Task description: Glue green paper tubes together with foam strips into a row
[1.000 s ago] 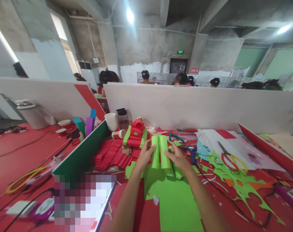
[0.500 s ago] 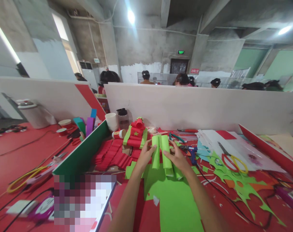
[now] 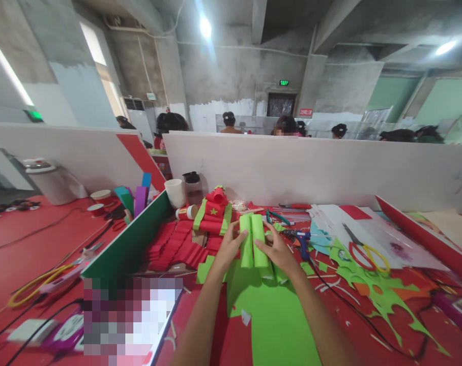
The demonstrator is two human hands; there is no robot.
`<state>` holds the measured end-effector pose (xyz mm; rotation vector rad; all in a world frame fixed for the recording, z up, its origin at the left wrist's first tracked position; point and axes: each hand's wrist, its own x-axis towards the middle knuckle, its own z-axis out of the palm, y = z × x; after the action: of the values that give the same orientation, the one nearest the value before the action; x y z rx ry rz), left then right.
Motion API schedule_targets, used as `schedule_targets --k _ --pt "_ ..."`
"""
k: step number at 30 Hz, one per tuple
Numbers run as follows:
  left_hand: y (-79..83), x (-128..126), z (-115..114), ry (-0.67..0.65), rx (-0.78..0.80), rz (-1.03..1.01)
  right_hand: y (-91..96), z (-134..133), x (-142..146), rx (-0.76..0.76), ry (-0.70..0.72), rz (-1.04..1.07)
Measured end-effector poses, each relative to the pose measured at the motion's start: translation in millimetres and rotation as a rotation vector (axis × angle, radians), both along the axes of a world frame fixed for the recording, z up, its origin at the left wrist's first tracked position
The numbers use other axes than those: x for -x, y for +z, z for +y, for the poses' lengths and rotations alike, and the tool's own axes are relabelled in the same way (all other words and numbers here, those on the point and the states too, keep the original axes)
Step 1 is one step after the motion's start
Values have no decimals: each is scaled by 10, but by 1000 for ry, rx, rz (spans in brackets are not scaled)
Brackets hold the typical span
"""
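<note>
My left hand (image 3: 233, 243) is closed round one green paper roll (image 3: 246, 249), its thumb lying on the front. A second green paper roll (image 3: 260, 249) is gripped by my right hand (image 3: 277, 248). Both rolls stand side by side, nearly touching, above a flat green sheet (image 3: 280, 317). Whether they are joined behind cannot be seen. Just behind my left hand sits a red and green paper model (image 3: 213, 211) with a yellow star. Folded red paper strips (image 3: 177, 244) lie to its left.
On the right are a blue glue gun (image 3: 302, 241), yellow-and-red scissors (image 3: 368, 254) and cut green scraps (image 3: 372, 284). A phone (image 3: 154, 315), largely blurred out, lies at front left beside a green divider (image 3: 132, 244). A white partition (image 3: 292, 170) stands behind, with people beyond.
The right-hand roll has moved left, closing most of the gap between the two rolls. My left hand has hardly moved.
</note>
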<state>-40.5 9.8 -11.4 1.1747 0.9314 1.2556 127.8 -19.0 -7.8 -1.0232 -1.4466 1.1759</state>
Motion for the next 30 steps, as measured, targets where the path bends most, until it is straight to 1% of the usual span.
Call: schedule_targets --k 6,11,15,20,24,30 --pt "0 4 -3 2 -11 26 2 -16 1 -30 -4 -23" --pt "30 10 -16 -8 -15 24 -57 34 -29 15 -4 -15" --pt "50 13 -26 -20 -30 33 -112 80 -49 16 -2 33" --pt "45 22 -22 -33 -72 55 -127 61 -52 13 12 48" --pt "23 33 2 -51 -135 50 -119 59 -75 7 18 42" --pt "52 21 -17 -63 -161 33 -134 124 -139 10 -14 72"
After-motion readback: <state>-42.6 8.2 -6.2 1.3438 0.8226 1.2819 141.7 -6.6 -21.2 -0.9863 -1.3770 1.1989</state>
